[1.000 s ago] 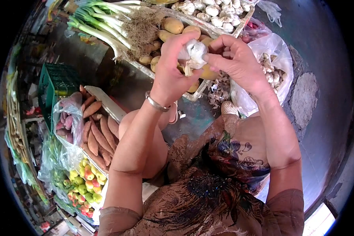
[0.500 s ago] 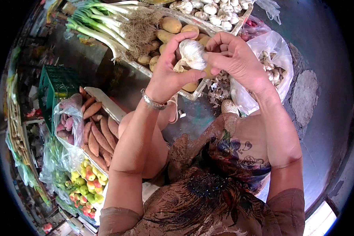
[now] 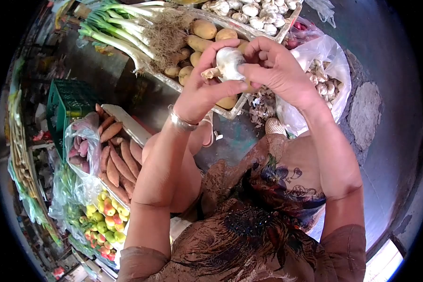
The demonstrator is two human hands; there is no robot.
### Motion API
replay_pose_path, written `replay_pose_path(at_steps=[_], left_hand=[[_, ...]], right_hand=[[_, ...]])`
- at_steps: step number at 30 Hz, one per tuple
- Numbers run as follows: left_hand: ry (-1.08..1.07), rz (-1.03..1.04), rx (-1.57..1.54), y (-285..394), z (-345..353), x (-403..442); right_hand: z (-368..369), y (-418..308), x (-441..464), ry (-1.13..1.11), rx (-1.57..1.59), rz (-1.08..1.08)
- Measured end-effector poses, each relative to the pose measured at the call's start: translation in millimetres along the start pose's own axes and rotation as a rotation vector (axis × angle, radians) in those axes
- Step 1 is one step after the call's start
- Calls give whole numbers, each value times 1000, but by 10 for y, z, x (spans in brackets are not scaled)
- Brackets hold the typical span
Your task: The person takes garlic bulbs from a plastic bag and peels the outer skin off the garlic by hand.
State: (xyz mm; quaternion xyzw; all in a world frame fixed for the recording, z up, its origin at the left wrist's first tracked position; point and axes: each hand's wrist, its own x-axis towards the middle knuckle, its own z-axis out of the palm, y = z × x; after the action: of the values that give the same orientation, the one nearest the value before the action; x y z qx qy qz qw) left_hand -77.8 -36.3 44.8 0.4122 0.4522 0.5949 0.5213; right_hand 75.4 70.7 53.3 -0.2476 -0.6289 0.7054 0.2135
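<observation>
A white garlic bulb [image 3: 230,62] is held up between my hands, its stalk pointing left. Round its left side, thumb below and fingers above, curves my left hand [image 3: 199,87], with a silver bracelet on the wrist. My right hand [image 3: 279,70] pinches at the bulb's right side with thumb and bent fingers. Behind and below the bulb is a white crate [image 3: 174,84] of potatoes [image 3: 204,29]. Loose garlic skins [image 3: 262,105] lie on the floor beyond my right wrist.
Leeks [image 3: 122,35] lie across the crate's left. A garlic tray [image 3: 286,28] is at the top. To the right sits a plastic bag [image 3: 336,101] of garlic. Sweet potatoes [image 3: 120,162], apples or pears [image 3: 105,221] and a green crate [image 3: 70,101] are at left.
The garlic bulb has been turned, so its stalk now points left instead of down. My left hand has opened wider around it, and my right fingers have come up against its side.
</observation>
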Motion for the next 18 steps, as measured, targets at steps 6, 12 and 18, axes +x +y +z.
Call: replay_pose_path(at_steps=[6,12,18], left_hand=[[-66,-52,-75,-59,-124,5],[-33,-157,-231,2,-54,1],[-38,-189,-275,-40,-113,30]], right_hand=[[8,6,-7,-40,106,9],[-34,71,32,-78,60,1],[-107,109,41,-41,-22,-55]])
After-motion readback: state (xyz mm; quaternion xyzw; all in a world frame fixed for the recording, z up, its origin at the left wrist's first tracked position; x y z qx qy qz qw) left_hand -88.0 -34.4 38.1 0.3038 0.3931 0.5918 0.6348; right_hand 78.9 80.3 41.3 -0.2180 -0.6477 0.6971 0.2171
